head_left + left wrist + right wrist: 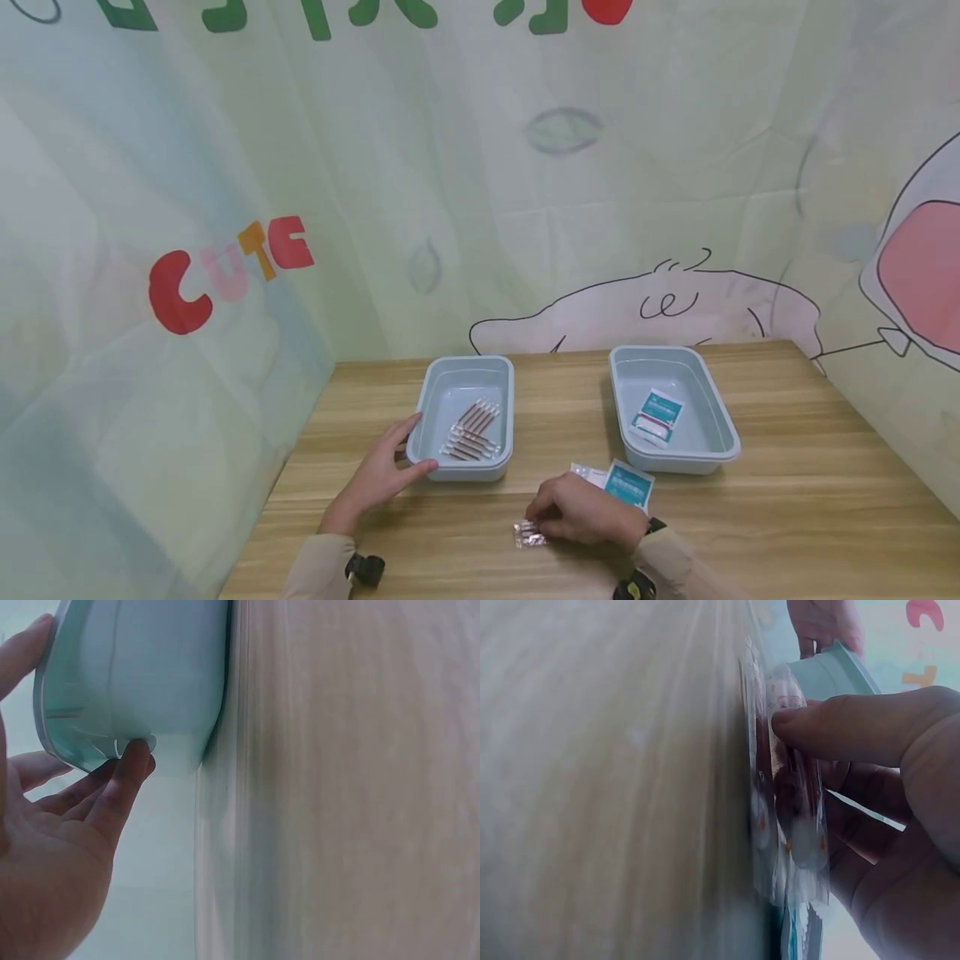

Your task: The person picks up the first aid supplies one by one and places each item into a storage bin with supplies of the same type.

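Observation:
At the left, a light-blue plastic tub [426, 387] holds several clear-wrapped swabs [472, 429] with brown shafts and white tips. My left hand [381, 473] holds its near left corner, thumb at the front rim and fingers along the left side. The left wrist view shows the fingertips [135, 754] against the tub's outer wall, under the rim. With my right hand [581, 510] I pinch a clear swab packet [799, 802] low over the wooden table [420, 546]. Another wrapped swab [760, 787] lies right beside it in the right wrist view.
A second light-blue tub [731, 446] stands at the right, with teal-and-white packets [658, 415] inside. Close beyond my right hand lie a teal-and-white packet [630, 483] and a paler one [588, 472] on the table. A printed curtain [450, 208] hangs behind the table.

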A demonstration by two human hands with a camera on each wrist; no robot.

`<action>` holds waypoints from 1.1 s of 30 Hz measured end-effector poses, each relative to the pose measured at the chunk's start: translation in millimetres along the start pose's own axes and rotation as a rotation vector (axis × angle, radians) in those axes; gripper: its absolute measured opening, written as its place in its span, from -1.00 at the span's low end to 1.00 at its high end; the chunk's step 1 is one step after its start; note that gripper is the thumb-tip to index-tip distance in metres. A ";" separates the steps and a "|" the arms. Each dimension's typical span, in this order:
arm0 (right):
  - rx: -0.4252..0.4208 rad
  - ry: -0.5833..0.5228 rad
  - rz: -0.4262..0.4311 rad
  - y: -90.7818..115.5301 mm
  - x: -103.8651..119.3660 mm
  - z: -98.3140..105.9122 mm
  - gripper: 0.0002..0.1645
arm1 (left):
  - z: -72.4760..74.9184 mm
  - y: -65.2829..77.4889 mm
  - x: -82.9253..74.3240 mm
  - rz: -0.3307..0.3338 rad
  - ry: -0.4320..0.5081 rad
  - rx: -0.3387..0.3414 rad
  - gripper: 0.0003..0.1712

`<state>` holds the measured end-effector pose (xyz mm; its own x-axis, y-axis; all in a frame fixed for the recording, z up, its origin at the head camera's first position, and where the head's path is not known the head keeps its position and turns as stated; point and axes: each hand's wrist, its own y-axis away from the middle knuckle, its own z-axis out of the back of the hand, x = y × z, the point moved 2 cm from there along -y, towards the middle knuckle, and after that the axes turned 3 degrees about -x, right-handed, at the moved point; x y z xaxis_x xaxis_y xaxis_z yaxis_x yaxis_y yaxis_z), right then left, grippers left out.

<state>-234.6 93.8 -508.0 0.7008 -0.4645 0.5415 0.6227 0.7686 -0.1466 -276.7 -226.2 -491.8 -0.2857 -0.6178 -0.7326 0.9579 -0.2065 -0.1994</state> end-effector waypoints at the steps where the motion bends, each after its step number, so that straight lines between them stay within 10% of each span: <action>1: -0.004 -0.003 -0.003 0.1 0.0 0.6 -0.86 | 0.1 -0.3 0.2 -0.001 -0.001 -0.001 -0.01; 33: -0.218 -0.058 -0.066 -3.5 -0.2 10.0 -0.81 | -0.7 -0.7 -1.1 -0.016 -0.012 0.003 -0.04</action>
<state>-240.4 95.6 -499.3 0.6391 -0.4795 0.6013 0.7311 0.6215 -0.2815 -277.0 -224.8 -491.3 -0.3010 -0.6234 -0.7216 0.9532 -0.2185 -0.2088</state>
